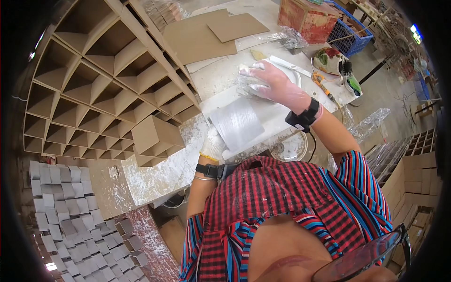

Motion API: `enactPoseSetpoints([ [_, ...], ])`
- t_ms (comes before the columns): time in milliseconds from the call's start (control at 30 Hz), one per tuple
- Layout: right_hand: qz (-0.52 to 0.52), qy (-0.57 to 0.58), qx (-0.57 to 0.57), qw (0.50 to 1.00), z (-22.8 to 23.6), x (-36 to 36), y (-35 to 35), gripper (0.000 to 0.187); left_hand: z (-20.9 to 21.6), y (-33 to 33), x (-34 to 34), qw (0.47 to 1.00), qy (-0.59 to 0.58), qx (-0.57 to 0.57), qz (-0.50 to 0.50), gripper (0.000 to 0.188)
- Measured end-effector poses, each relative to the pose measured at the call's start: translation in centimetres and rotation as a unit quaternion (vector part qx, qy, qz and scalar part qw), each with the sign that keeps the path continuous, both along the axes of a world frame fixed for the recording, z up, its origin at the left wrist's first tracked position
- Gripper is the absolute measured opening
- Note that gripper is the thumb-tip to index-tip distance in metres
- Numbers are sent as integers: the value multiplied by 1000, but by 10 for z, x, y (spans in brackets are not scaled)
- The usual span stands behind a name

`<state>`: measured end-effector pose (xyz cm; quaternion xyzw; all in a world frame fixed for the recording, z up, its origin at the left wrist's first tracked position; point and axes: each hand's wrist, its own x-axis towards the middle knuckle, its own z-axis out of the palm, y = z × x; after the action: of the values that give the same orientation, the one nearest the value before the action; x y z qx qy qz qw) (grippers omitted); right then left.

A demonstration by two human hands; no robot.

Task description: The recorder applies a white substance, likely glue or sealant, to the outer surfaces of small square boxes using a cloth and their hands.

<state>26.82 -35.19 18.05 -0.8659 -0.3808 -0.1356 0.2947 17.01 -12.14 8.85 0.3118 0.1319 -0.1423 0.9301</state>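
A brown cardboard grid (115, 61) stands well to the left of both hands' fingers. The white-spattered worktable (152, 176) spreads beneath them. Brown cardboard sheets (197, 37) lie beyond the right fingers. The silvery-grey panel (237, 123) sits nearer the body than the right fingertips, its left edge at the gloved left fingers. The right hand (268, 82) has whitened fingers extended and slightly parted; contact below cannot be told. The left hand (214, 144) has its fingers partly hidden by the panel, so their grip cannot be told.
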Motion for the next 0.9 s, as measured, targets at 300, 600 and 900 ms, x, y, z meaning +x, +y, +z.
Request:
enactPoseSetpoints([
  [300, -19, 59, 122, 991, 16, -29, 4, 49, -16, 18, 1, 937, -230, 263, 17, 47],
  [600, 29, 122, 124, 984, 39, -49, 25, 54, -40, 57, 7, 983, -73, -158, 64, 47],
  [900, 39, 41, 60, 997, 26, -46, 61, 51, -19, 23, 11, 962, -156, -219, 43, 46],
])
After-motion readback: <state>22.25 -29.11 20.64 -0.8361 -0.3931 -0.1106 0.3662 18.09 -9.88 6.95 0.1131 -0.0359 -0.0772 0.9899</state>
